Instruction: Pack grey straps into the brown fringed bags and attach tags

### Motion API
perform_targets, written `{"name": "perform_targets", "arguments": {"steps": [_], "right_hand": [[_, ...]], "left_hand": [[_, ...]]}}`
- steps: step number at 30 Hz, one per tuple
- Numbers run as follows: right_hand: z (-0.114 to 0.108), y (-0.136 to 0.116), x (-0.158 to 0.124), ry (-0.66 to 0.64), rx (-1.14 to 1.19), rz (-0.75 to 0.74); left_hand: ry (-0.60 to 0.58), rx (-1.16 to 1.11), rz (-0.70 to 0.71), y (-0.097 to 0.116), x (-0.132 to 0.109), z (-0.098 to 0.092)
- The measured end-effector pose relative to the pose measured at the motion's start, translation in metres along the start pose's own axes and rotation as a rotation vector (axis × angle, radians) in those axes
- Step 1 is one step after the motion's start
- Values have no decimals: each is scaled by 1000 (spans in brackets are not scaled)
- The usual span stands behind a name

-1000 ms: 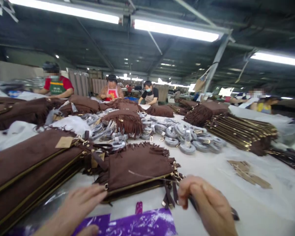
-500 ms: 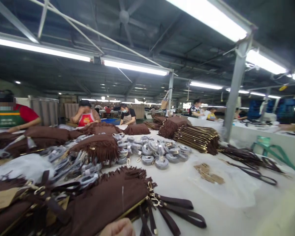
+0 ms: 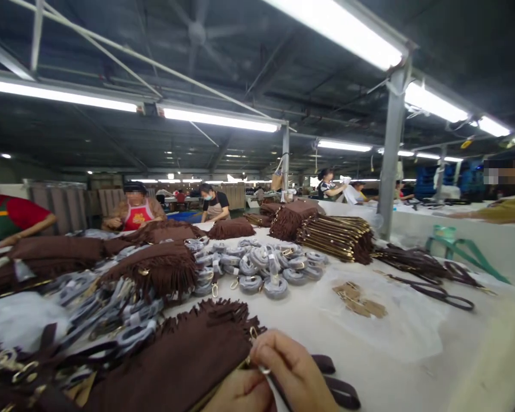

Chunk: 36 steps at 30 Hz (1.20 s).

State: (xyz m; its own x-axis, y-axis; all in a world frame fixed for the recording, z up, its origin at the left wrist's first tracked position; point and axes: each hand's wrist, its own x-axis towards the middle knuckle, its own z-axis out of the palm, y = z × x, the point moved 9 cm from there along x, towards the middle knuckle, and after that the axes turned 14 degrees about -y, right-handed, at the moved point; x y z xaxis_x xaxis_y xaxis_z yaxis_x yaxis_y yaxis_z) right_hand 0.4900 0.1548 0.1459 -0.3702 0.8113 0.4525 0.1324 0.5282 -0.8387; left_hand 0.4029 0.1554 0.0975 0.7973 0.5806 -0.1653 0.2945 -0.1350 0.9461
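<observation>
A dark brown fringed bag [image 3: 175, 360] with a gold zipper lies right before me, its fringe pointing away. My left hand [image 3: 242, 392] is closed on the zipper edge near the bag's right corner. Touching it, my right hand [image 3: 294, 372] pinches a small gold-coloured metal clasp [image 3: 264, 371] at that corner; the fingers partly cover it. A gold ring [image 3: 253, 333] shows just above the fingertips. Dark brown wrist straps [image 3: 343, 392] stick out on the right from behind my right hand.
Coiled straps in grey wrapping [image 3: 257, 266] lie mid-table. Fringed bags are piled at left [image 3: 154, 266] and stacked farther back [image 3: 337, 236]. Brown tags [image 3: 358, 300] rest on clear plastic at right, near loose dark straps [image 3: 429, 286]. Co-workers [image 3: 217, 203] sit across the table.
My right hand has come into view and now pinches the clasp at the bag's corner. My left hand has moved right along the zipper edge. The view has shifted slightly right.
</observation>
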Motion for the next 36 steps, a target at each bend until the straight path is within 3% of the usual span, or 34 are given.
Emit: {"name": "perform_targets", "arguments": {"steps": [3, 5, 7, 11, 13, 15, 18, 21, 26, 29, 32, 36], "right_hand": [[-33, 21, 6, 124, 440, 129], [-49, 36, 13, 152, 539, 166], [-54, 49, 20, 121, 513, 195], [-22, 64, 23, -88, 342, 237], [4, 59, 19, -233, 175, 195], [21, 52, 12, -299, -40, 137], [18, 56, 3, -189, -186, 182], [12, 80, -2, -135, -21, 316], [-2, 107, 14, -13, 140, 331], [-1, 119, 27, -50, 218, 319], [0, 114, 37, -140, 111, 213], [10, 101, 39, -234, -145, 91]], "left_hand": [[110, 559, -109, 2, -5, -17], [177, 880, -244, -6, -8, -36], [176, 1014, -352, -18, -10, -53], [133, 999, -305, -23, -11, -73], [94, 971, -297, -21, -12, -80], [61, 959, -284, -18, -12, -85], [53, 968, -258, -15, -13, -86], [99, 1039, -236, -13, -12, -79], [83, 1398, -62, -4, 12, -33], [71, 1546, 31, -3, 32, -14], [88, 1454, 113, 0, 36, -17], [141, 1027, 192, 6, 24, -47]]}}
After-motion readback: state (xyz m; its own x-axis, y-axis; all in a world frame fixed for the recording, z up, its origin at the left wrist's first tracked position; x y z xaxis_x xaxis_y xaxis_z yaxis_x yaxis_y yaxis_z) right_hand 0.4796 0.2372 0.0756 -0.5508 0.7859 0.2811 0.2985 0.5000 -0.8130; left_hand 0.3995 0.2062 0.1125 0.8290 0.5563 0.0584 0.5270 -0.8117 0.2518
